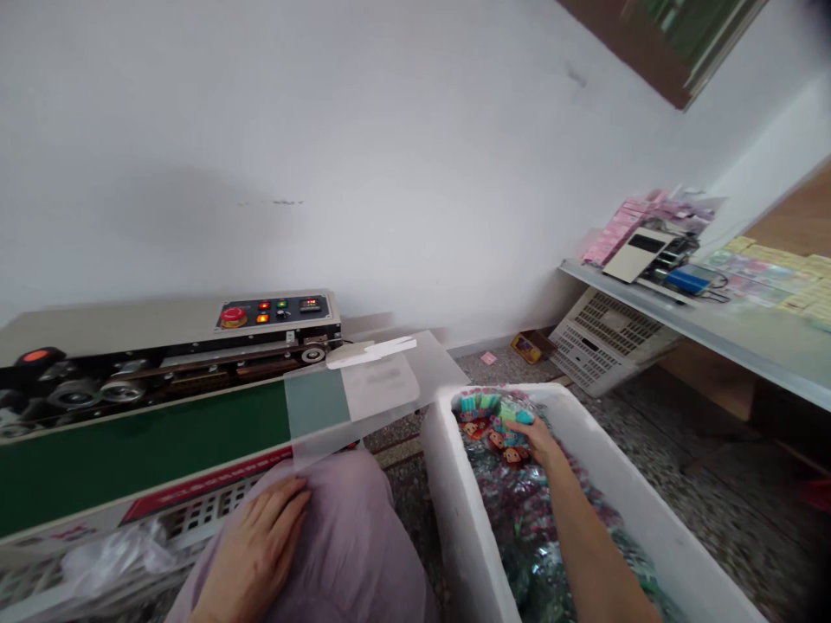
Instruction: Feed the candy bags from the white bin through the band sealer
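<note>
My left hand [271, 529] lies flat on the purple cloth over my knee, fingers stretched out and holding nothing. My right hand [533, 436] reaches into a white foam box [447, 472] on my right. Its thumb and fingers close on small turquoise and green packets [510, 414] near the far end of the box. Red-brown packets with printed cartoon faces [497, 441] lie just below those fingers. Shiny clear-wrapped packets [519, 510] fill the box; my forearm covers part of them.
To my left runs a sealing machine [273, 313] with lit buttons and a green conveyor belt [195, 433]. A white plastic bag [123, 554] lies beneath it. A table [727, 333] at right bears a small device [640, 255]. A plastic crate [597, 337] and a small yellow box [527, 348] stand on the floor.
</note>
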`<action>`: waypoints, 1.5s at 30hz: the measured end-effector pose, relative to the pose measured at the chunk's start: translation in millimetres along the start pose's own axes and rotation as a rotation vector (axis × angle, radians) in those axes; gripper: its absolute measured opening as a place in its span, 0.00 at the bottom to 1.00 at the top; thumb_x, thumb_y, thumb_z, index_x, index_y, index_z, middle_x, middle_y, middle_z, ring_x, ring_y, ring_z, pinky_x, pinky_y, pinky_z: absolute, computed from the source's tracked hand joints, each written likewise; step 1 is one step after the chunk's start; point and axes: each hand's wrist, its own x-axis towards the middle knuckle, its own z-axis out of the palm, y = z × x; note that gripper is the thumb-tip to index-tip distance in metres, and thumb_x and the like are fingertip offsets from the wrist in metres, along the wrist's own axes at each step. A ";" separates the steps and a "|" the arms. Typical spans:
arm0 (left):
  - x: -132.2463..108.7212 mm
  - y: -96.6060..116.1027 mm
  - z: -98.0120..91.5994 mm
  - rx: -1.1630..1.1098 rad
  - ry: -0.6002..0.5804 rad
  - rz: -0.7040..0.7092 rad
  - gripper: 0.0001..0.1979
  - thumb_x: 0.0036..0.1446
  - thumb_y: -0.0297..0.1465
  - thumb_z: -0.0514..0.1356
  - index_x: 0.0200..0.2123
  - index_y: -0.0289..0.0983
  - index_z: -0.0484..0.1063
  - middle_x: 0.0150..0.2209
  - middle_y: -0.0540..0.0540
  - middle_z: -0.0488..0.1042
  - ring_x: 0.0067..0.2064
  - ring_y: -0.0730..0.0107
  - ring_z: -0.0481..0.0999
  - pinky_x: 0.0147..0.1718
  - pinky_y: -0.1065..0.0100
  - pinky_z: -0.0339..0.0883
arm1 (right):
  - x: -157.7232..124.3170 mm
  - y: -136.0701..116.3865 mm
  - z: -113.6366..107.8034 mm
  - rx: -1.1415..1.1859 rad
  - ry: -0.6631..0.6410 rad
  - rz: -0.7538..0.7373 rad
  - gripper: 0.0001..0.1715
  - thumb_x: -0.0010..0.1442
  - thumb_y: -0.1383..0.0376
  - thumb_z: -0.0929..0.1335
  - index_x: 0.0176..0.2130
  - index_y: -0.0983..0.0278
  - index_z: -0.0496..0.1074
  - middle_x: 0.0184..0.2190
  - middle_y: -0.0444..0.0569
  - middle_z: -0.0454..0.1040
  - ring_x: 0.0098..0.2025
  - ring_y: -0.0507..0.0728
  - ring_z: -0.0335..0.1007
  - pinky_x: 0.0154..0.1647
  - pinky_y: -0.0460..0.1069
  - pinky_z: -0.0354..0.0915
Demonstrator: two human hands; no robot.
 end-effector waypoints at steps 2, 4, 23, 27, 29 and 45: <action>2.5 1.6 -2.4 0.008 -0.004 0.000 0.13 0.66 0.32 0.53 0.46 0.40 0.76 0.48 0.44 0.79 0.49 0.61 0.79 0.50 0.61 0.72 | -4.3 -1.0 -0.4 0.010 -0.004 0.009 0.30 0.25 0.59 0.81 0.31 0.65 0.77 0.26 0.51 0.81 0.31 0.66 0.79 0.35 0.58 0.76; 5.1 1.3 -4.0 -0.001 -0.009 0.000 0.13 0.66 0.31 0.53 0.46 0.40 0.76 0.48 0.44 0.79 0.48 0.61 0.79 0.50 0.61 0.72 | -12.7 -3.3 -5.4 0.020 0.009 0.018 0.29 0.26 0.58 0.81 0.32 0.64 0.77 0.26 0.50 0.81 0.32 0.67 0.80 0.36 0.58 0.76; 136.7 90.5 8.0 -0.842 -0.079 -0.443 0.54 0.47 0.35 0.74 0.71 0.40 0.46 0.68 0.33 0.60 0.68 0.44 0.60 0.64 0.44 0.58 | -170.4 -146.3 186.1 -0.031 -0.313 -0.281 0.31 0.41 0.56 0.81 0.45 0.61 0.76 0.44 0.52 0.82 0.46 0.66 0.78 0.52 0.60 0.72; 176.4 36.1 0.5 -0.862 0.011 -0.619 0.44 0.47 0.24 0.68 0.66 0.39 0.54 0.63 0.37 0.67 0.64 0.51 0.67 0.62 0.51 0.61 | -165.6 -161.8 264.1 0.009 -0.364 -0.356 0.38 0.43 0.57 0.80 0.52 0.60 0.70 0.44 0.49 0.81 0.44 0.64 0.78 0.50 0.58 0.73; 184.3 5.6 -2.6 -0.876 0.013 -0.657 0.41 0.48 0.22 0.65 0.65 0.40 0.56 0.60 0.39 0.70 0.60 0.53 0.71 0.58 0.54 0.64 | -154.7 -164.8 289.0 0.084 -0.395 -0.353 0.49 0.41 0.59 0.80 0.59 0.57 0.64 0.47 0.49 0.80 0.45 0.63 0.78 0.48 0.56 0.74; 162.9 -64.8 52.1 -0.744 -0.120 -0.707 0.09 0.50 0.22 0.64 0.35 0.39 0.75 0.40 0.49 0.69 0.44 0.65 0.71 0.45 0.66 0.65 | -97.0 -91.1 341.2 -0.058 -0.534 -0.158 0.31 0.39 0.51 0.80 0.40 0.62 0.77 0.27 0.47 0.81 0.27 0.59 0.76 0.32 0.53 0.74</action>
